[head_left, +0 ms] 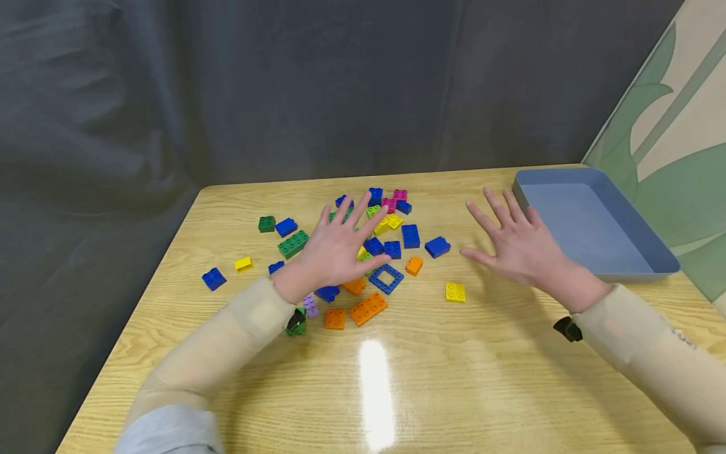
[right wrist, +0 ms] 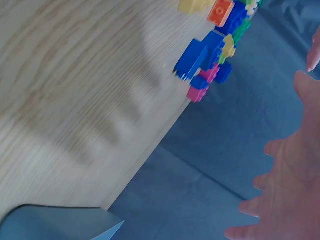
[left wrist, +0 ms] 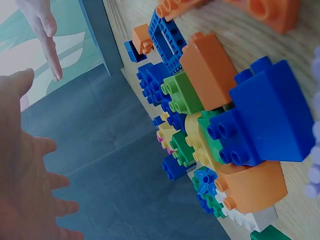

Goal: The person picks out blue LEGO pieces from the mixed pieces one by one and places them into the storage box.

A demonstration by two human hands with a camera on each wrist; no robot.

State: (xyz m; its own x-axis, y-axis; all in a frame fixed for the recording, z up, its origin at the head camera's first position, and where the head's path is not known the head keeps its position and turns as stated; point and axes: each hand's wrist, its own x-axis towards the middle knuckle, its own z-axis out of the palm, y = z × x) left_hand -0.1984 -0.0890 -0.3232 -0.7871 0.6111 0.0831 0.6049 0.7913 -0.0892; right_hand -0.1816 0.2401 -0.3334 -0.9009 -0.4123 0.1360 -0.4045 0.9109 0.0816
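Note:
A pile of coloured bricks lies on the wooden table, and the left wrist view shows the bricks close up. My left hand is spread flat over the pile's left side, fingers straight, holding nothing. My right hand is also open with fingers spread, between the pile and a blue-grey tray. Nearest to it are a blue brick and a yellow brick. Whether either palm touches anything below it cannot be told.
The tray stands at the table's far right, against a patterned wall. Stray bricks lie left of the pile: a green one, a yellow one and a blue one. Dark cloth hangs behind the table.

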